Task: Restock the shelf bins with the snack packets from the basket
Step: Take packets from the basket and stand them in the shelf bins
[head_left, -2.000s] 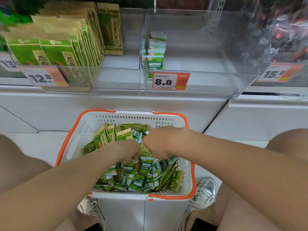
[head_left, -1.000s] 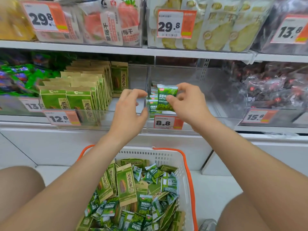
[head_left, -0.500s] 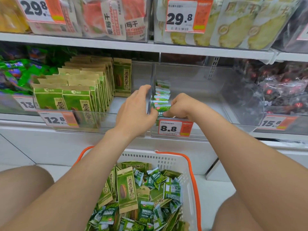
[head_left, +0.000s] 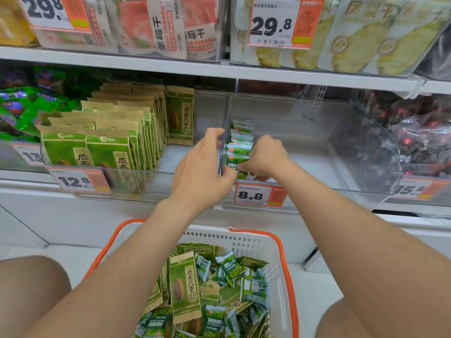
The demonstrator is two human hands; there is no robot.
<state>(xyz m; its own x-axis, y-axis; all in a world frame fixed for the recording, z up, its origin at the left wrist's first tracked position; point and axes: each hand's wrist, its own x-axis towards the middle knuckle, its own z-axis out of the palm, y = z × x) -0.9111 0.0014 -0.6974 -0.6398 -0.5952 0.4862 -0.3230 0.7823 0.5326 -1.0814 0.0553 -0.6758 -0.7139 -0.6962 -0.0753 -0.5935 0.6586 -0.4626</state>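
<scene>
A white basket [head_left: 280,254] with orange rim sits below me, full of small green snack packets [head_left: 229,267] and taller kraft-and-green seed packets [head_left: 185,291]. In the clear shelf bin [head_left: 317,152] priced 8.8, a row of small green packets [head_left: 240,137] stands along the left wall. My right hand [head_left: 264,157] grips the front small packet [head_left: 235,162] at the head of that row. My left hand [head_left: 205,167] holds the clear divider between the two bins, thumb touching the same packet.
The bin [head_left: 210,113] to the left, priced 12.8, holds rows of tall seed packets [head_left: 117,140]. Most of the 8.8 bin's floor is bare to the right. An upper shelf [head_left: 219,69] with dried-fruit bags overhangs. Dark packets [head_left: 419,137] fill the bin at right.
Both hands rose from the basket to the shelf. My right hand carried one small green packet up and lowered it into the 8.8 bin at the front of the row.
</scene>
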